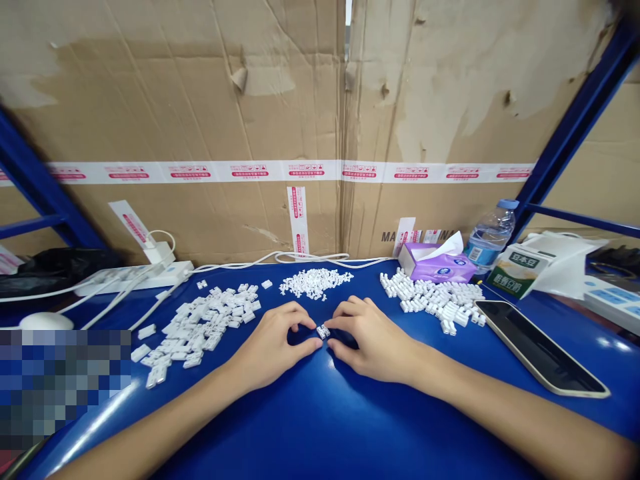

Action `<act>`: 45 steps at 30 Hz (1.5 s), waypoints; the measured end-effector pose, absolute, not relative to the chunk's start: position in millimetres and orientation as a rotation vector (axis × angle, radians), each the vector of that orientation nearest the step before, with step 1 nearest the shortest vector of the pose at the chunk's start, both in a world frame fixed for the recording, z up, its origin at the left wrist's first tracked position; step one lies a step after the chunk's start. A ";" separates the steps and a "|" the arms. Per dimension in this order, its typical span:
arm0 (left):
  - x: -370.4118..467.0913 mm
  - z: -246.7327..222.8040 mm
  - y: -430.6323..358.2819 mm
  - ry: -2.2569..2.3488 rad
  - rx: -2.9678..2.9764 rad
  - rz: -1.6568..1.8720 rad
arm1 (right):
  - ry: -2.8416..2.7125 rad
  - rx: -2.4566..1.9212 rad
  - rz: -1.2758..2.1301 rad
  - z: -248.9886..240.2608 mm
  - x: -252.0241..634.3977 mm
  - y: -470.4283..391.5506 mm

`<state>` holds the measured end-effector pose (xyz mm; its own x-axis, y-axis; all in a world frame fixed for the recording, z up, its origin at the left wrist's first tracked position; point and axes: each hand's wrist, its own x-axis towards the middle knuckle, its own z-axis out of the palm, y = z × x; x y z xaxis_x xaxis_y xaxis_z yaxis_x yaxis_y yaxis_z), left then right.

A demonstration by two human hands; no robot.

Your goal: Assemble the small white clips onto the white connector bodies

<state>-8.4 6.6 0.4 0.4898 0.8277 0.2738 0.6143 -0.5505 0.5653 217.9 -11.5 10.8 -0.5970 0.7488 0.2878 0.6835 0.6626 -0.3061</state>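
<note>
A small white plastic part (323, 331) with dark gaps in it sits between my two hands, just above or on the blue tabletop. My left hand (273, 340) pinches it from the left, with thumb and index fingertip at its edge. From the other side, my right hand (373, 337) has its index finger and thumb closed around it. Fingertips partly cover the part. Flat white plastic pieces (205, 323) lie in a loose pile to the left. Beyond my hands is a heap of tiny white bits (315, 283). Blocky white pieces (435, 300) form another pile to the right.
A phone (540, 347) lies at the right. Behind the right pile stand a purple tissue pack (440, 263), a water bottle (493, 237) and a green-and-white carton (517, 270). A power strip (135, 277) with white cables runs along the back left, before a cardboard wall (200, 120).
</note>
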 end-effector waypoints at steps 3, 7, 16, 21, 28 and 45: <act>-8.4 0.1 6.1 1.198 2.348 0.742 | -2.494 -1.127 0.245 11.4 216.8 -13.1; -7.7 1.4 5.5 1.189 2.349 0.739 | -2.496 -1.128 0.278 12.4 217.5 -12.4; -7.3 -0.3 5.9 1.197 2.345 0.765 | -2.477 -1.122 0.249 13.6 220.6 -8.9; -8.6 -0.4 5.6 1.211 2.355 0.739 | -2.442 -1.142 0.151 8.7 229.8 6.0; -12.4 -2.5 4.0 1.250 2.472 0.699 | -2.379 -1.224 0.042 2.8 250.0 28.5; -14.0 -4.9 -1.2 1.406 2.702 0.259 | -2.614 -1.386 0.243 0.3 245.1 23.1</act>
<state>-14.0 -1.2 -4.9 0.5633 0.8188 0.1107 0.8044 -0.5741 0.1526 245.1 23.1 0.3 -0.5524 0.8301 0.0760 0.8019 0.5541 -0.2236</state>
